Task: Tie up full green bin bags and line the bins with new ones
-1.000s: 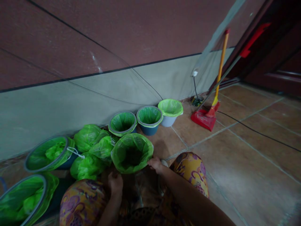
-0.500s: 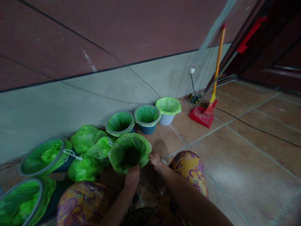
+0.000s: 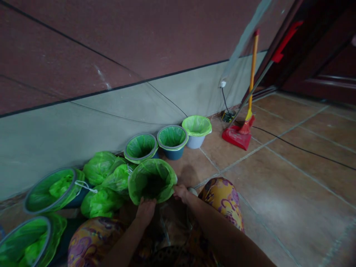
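A trash bin lined with a green garbage bag (image 3: 164,170) stands between my knees, its mouth tilted toward me and its inside dark. The bag is folded over the rim and hides most of the bin. My left hand (image 3: 146,210) grips the bag at the near edge, fingers curled over the rim. At the right side of the rim, my right hand (image 3: 181,193) pinches the bag's edge. Just left of the bin lie several bunched, full-looking green bags (image 3: 101,200), one tied with a white string.
By the wall stand a lined bin with a grey ring (image 3: 141,146), a similar blue bin (image 3: 174,152) and a pale bin (image 3: 196,141). Two bins (image 3: 50,189) at the left hold crumpled green bags. A red dustpan (image 3: 237,138), a broom (image 3: 252,74) and a black cable (image 3: 300,148) are on the right.
My left hand has slid leftward along the near rim of the bin. My right hand stays at the right edge. The view has shifted slightly.
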Demonstrator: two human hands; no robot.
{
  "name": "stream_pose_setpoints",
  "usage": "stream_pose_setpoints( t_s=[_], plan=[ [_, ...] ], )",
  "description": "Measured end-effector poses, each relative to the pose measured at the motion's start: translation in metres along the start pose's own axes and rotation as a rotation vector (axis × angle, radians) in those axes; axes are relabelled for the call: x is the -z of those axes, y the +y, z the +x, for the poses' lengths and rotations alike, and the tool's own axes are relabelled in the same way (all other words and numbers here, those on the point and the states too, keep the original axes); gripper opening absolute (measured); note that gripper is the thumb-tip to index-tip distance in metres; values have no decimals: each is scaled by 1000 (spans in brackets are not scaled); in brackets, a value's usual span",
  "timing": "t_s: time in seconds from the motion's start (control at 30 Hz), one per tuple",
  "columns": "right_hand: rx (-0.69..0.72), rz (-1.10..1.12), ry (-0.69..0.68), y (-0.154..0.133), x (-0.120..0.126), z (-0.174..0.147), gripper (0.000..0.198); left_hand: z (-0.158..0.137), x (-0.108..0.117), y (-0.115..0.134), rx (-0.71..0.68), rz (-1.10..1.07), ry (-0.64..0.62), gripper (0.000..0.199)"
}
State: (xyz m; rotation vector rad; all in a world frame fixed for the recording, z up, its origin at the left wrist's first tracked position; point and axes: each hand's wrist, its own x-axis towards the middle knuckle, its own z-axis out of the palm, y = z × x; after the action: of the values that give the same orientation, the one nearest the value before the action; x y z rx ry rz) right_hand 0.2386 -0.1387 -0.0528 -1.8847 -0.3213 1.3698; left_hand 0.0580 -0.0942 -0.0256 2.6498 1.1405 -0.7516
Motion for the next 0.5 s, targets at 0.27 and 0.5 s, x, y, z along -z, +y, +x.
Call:
stream_pose_setpoints(
  t_s=[0.27,0.5],
  plan=[
    [149,-337,142,-9,10,-5,12,-23,9,-13,95,-22,229,53],
    [698,-797,-156,-3,2,-25,23,-26,-11,18,66,-174,356,32]
  ],
)
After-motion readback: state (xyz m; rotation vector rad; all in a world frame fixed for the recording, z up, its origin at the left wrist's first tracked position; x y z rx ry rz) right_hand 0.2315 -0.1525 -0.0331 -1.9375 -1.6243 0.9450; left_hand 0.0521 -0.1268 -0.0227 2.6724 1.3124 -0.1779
